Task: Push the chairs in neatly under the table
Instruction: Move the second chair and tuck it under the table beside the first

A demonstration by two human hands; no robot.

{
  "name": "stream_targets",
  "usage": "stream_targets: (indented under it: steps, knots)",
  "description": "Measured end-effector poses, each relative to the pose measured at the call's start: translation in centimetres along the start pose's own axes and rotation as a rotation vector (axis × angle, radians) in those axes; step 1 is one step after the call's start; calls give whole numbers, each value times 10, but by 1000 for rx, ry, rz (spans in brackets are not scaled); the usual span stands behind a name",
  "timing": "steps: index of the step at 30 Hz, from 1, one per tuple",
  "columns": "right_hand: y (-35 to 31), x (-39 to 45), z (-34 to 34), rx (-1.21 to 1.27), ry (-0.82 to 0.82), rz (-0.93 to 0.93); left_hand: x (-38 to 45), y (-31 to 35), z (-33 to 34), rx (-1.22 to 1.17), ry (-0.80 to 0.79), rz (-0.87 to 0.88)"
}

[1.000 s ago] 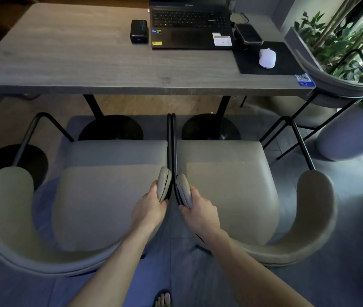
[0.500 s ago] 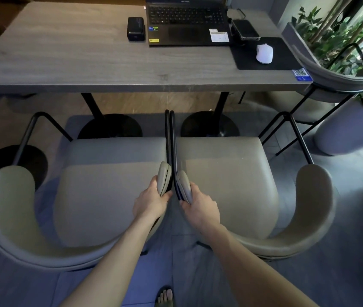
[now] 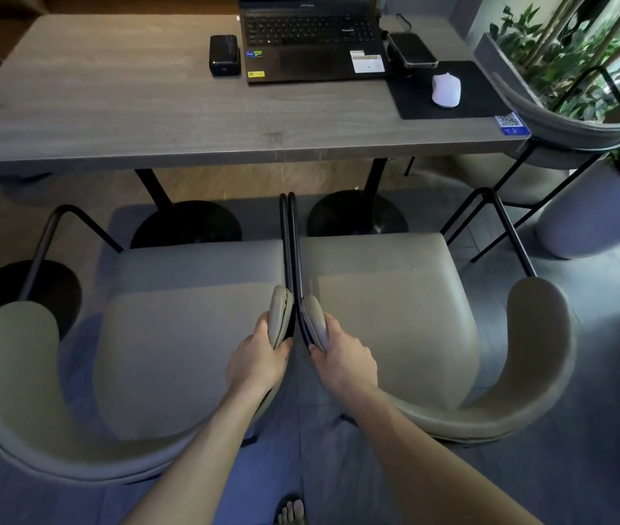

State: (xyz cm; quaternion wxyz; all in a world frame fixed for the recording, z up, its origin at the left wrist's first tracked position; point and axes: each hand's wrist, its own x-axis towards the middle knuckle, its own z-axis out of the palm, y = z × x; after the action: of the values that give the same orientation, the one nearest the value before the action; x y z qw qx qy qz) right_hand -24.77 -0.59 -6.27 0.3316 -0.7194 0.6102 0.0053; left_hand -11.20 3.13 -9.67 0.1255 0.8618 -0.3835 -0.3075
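Two beige padded chairs stand side by side in front of the grey wooden table (image 3: 149, 119). The left chair (image 3: 172, 335) and the right chair (image 3: 388, 316) touch along their black inner arm tubes. My left hand (image 3: 259, 363) grips the padded inner arm end of the left chair. My right hand (image 3: 344, 358) grips the padded inner arm end of the right chair. Both seats lie in front of the table edge, with only the arm tips reaching near it. The table's two black round bases show beyond the seats.
On the table sit a laptop (image 3: 312, 36), a black box (image 3: 224, 54), a phone (image 3: 412, 49) and a white mouse (image 3: 445, 89) on a black pad. A third chair (image 3: 573, 126) and planters (image 3: 596, 217) stand at the right. My bare foot (image 3: 291, 511) shows below.
Both chairs, held by my hands, have slid forward towards the table. The table now looks closer in view.
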Motion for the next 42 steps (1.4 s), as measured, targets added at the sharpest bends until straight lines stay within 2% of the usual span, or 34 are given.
stream_targets:
  steps: [8, 19, 26, 30, 32, 36, 40, 42]
  knots:
    - [-1, 3, 1, 15, 2, 13, -3, 3, 1, 28, 20, -3]
    - [5, 1, 3, -19, -1, -17, 0, 2, 4, -50, 36, 18]
    - [2, 1, 4, -14, -11, 23, -5, 5, -3, -9, -24, -9]
    - [2, 3, -4, 110, -135, 55, 5, 21, -17, 57, -170, -91]
    - [1, 4, -10, 175, -153, 83, 10, 36, -26, 81, -141, -125]
    - [-3, -1, -28, 259, -88, 130, -1, 54, -37, 96, -89, -148]
    - [1, -12, -59, 370, -79, 153, -27, 63, -51, 16, -16, -72]
    - [7, -18, -80, 457, -59, 170, -39, 79, -63, -93, -39, -11]
